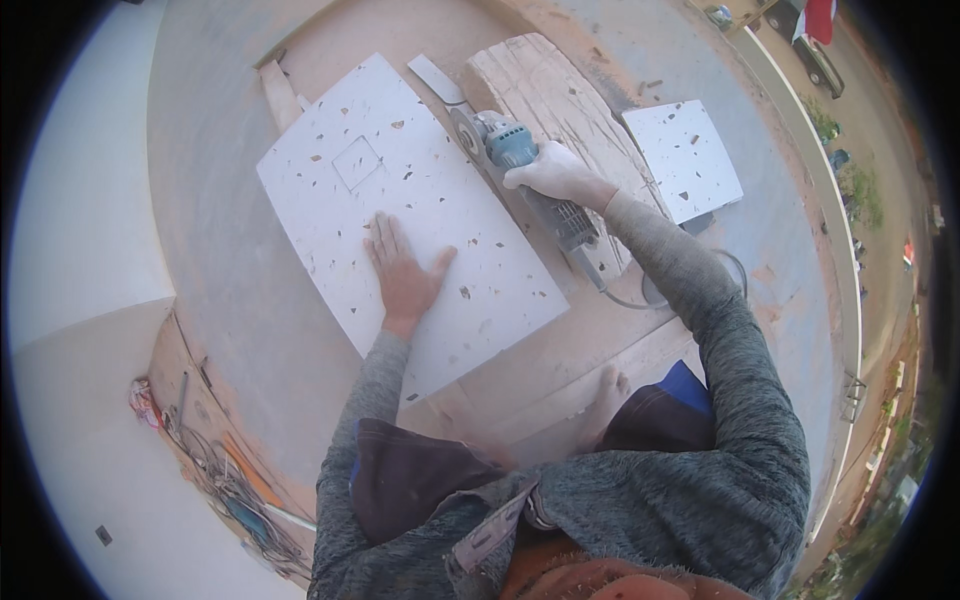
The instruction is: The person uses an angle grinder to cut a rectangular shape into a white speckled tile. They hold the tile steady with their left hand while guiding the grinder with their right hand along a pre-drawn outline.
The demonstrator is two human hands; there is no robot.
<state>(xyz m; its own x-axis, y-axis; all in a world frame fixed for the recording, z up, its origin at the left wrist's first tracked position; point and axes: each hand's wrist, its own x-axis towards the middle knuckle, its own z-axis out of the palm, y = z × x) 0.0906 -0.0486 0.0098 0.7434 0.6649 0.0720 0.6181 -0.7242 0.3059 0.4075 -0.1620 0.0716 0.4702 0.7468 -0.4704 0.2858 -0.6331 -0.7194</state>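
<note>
My left hand (406,275) lies flat with fingers spread on a large white tile (330,240) flecked with brown chips. A small square outline is drawn on the tile beyond my fingertips. Dust whitens my right hand (555,172), which is wrapped round the body of a teal and black angle grinder (512,147). Its disc (466,131) stands at the tile's right long edge; whether it touches the edge I cannot tell. A narrow cut strip (436,79) lies just past the disc. The grinder's cord (640,304) trails off to the right beneath my forearm.
A rough, dust-covered wooden slab (560,90) lies right of the grinder. Beyond it rests a smaller speckled tile piece (685,160). Tangled cables and tools (230,490) lie along the wall at lower left. My bare foot (604,400) is close to the tile's near end. A low parapet (850,300) borders the right side.
</note>
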